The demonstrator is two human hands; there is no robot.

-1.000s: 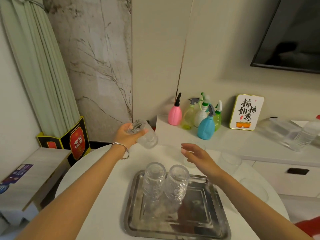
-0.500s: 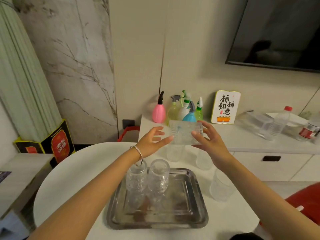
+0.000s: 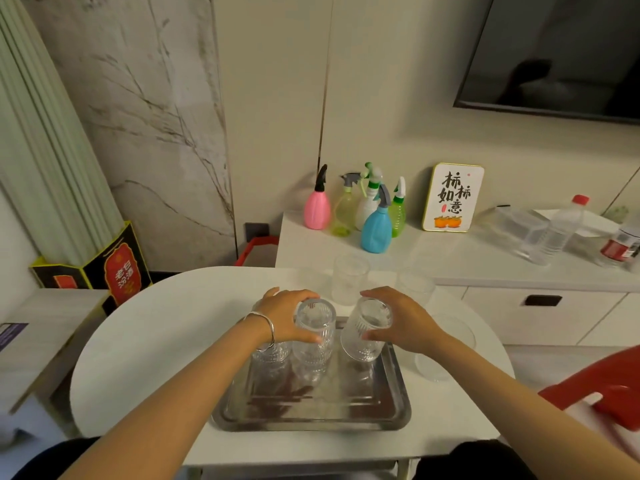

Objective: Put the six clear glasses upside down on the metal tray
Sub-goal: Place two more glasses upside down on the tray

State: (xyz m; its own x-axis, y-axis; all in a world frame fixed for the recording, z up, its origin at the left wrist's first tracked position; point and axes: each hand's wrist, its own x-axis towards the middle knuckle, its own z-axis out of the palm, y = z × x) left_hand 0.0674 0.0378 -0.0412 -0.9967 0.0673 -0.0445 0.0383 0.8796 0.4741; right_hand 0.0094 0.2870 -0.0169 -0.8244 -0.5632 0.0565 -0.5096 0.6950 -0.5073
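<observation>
A metal tray lies on the white round table. Two ribbed clear glasses stand upside down at its far left: one is partly hidden behind my left wrist, and my left hand wraps around the top of the middle glass. My right hand grips a third glass, base up and slightly tilted, at the tray's far right. Whether its rim touches the tray I cannot tell. Three more clear glasses stand upright on the table: one behind the tray, one further right and one beside the tray.
A white cabinet behind the table carries several spray bottles, a small sign, clear boxes and water bottles. A red chair is at the right. A low side table and a dark box are at the left.
Both hands held one glass sideways in the air. Now my right hand has turned it base up and lowered it to the tray, and my left hand has moved onto the middle glass.
</observation>
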